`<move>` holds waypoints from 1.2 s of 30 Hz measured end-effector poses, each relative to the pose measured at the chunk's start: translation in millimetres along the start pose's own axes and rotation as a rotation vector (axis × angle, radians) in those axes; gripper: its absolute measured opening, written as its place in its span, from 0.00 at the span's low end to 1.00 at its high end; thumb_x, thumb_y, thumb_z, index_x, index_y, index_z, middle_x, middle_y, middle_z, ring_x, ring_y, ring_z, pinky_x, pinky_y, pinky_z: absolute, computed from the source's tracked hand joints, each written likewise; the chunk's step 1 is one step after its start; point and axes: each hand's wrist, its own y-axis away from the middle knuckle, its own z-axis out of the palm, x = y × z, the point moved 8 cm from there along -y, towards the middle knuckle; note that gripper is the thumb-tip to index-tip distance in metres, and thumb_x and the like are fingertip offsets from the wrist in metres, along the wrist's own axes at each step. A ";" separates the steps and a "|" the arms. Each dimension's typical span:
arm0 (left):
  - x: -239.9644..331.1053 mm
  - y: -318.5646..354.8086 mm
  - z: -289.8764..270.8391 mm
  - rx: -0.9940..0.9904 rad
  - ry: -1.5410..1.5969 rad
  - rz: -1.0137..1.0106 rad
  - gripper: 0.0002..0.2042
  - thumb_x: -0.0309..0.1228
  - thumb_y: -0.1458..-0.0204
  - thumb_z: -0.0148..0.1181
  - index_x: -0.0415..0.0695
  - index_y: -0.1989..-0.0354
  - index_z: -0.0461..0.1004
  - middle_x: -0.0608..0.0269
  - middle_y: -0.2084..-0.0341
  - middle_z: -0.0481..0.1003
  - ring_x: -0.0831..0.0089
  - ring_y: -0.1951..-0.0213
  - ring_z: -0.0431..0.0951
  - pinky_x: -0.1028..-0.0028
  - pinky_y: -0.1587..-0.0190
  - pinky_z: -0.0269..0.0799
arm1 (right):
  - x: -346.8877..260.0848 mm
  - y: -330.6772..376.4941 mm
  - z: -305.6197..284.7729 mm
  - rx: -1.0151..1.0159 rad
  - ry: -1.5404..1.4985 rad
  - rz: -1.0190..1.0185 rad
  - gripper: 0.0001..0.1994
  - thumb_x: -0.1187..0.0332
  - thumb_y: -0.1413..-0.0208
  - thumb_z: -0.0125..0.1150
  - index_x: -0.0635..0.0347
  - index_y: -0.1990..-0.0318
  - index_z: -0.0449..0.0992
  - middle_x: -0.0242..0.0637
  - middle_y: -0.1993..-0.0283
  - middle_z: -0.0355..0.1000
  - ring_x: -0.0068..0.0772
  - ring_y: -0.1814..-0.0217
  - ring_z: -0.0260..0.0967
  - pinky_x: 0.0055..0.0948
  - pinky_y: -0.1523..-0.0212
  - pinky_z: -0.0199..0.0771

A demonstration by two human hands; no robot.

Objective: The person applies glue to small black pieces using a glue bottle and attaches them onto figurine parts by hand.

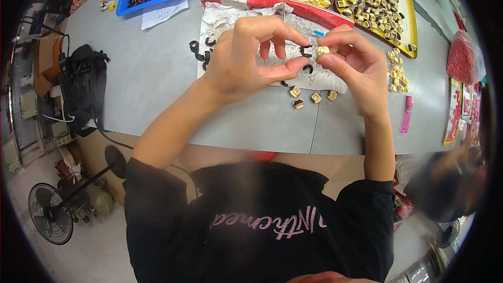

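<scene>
at the frame's centre top, above the grey tabletop [157, 73], my right hand [356, 68] pinched a small cream block [323, 50] at its sides with the fingers. my left hand [246, 57] held a black clip [305, 51] between thumb and forefinger. both looked light, stiff and easily dropped, best gripped by their edges.

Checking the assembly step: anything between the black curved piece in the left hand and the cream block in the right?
Nothing visible. The left hand pinches the black curved piece, the right hand pinches the cream block. The two sit side by side above the white sheet, with only a small open gap between them.
</scene>
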 end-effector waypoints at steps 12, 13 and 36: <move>7.5 -3.1 3.2 -0.072 0.019 0.022 0.28 0.18 0.63 0.72 0.44 0.56 0.62 0.52 0.69 0.80 0.77 0.80 0.76 0.83 0.83 0.66 | 18.3 0.6 10.4 -0.027 -0.227 0.172 0.09 0.77 0.48 0.63 0.66 0.60 0.72 0.39 0.58 0.74 0.27 0.54 0.72 0.27 0.49 0.71; 9.8 -2.9 3.1 -0.068 0.035 0.050 0.28 0.18 0.63 0.72 0.45 0.55 0.62 0.52 0.69 0.80 0.76 0.79 0.76 0.83 0.83 0.66 | 18.3 0.6 10.0 -0.027 -0.227 0.173 0.09 0.77 0.48 0.63 0.66 0.60 0.72 0.39 0.58 0.74 0.27 0.54 0.72 0.27 0.49 0.71; 29.4 4.2 9.4 -0.175 0.371 0.042 0.29 0.14 0.64 0.71 0.44 0.54 0.60 0.39 0.63 0.76 0.71 0.77 0.75 0.78 0.80 0.70 | 25.8 9.0 30.0 -0.248 -0.546 0.296 0.26 0.79 0.56 0.69 0.57 0.56 0.55 0.43 0.67 0.75 0.35 0.60 0.74 0.30 0.55 0.74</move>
